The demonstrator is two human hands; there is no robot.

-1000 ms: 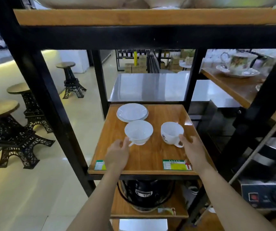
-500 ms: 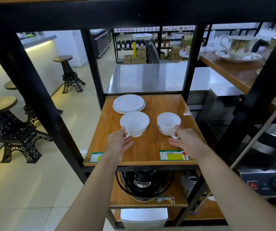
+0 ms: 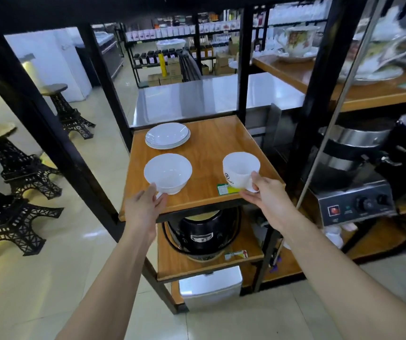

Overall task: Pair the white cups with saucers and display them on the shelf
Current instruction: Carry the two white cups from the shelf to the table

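**Both cups in hand, saucers still stacked**

Head view: the square wooden shelf (image 3: 211, 143) in the black metal rack carries all the task's pieces. At about 11 o'clock on the board lies the stack of shallow white saucers (image 3: 167, 135), with nothing on top. At 8 o'clock stands the wide, bowl-shaped white cup (image 3: 168, 173), upright, its foot on the wood. The left hand (image 3: 145, 209) meets this cup at its near side, thumb and fingers closed round the small handle; the grip looks light and the cup appears not yet lifted. At 4 o'clock the taller white mug-shaped cup with a dark printed logo (image 3: 240, 173) is held by the right hand (image 3: 268, 195), fingers pinched on its handle; it hangs over the shelf's front edge above the green and yellow label (image 3: 226, 189), tilted a little, and seems clear of the wood.

The step in hand is, by my reading, taking up the cups before pairing. No cup sits on a saucer. The next move calls for a free hand to split the stack and lay saucers apart on the board, then lowering each cup upright onto a saucer's centre. The mug's spot beyond the edge calls for a firm hold until it is back over the wood.
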